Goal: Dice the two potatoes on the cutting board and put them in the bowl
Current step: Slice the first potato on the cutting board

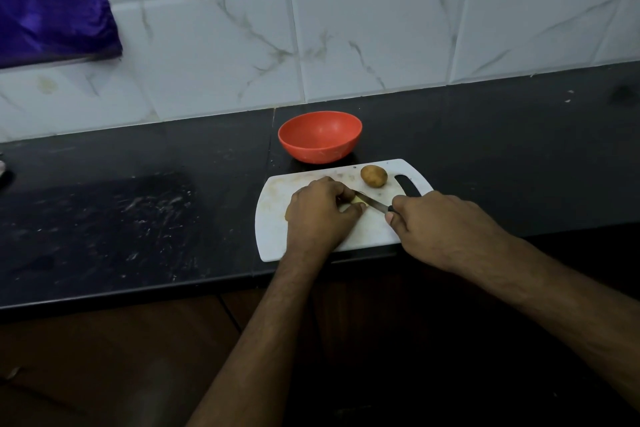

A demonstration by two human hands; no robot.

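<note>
- Left hand curls over the first potato, pinning its pale cut flesh to the white plastic cutting board.
- Knife slants into it: dicing looks barely begun; the next stroke needs fingertips clear.
- Right hand grips the dark handle.
- Second potato, smooth and whole, waits beyond; round orange bowl sits behind the board.

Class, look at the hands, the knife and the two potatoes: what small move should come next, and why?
Probably press the knife down through the potato under the left hand: the blade already rests on it, the right hand grips the handle, and the bowl holds nothing.
</note>
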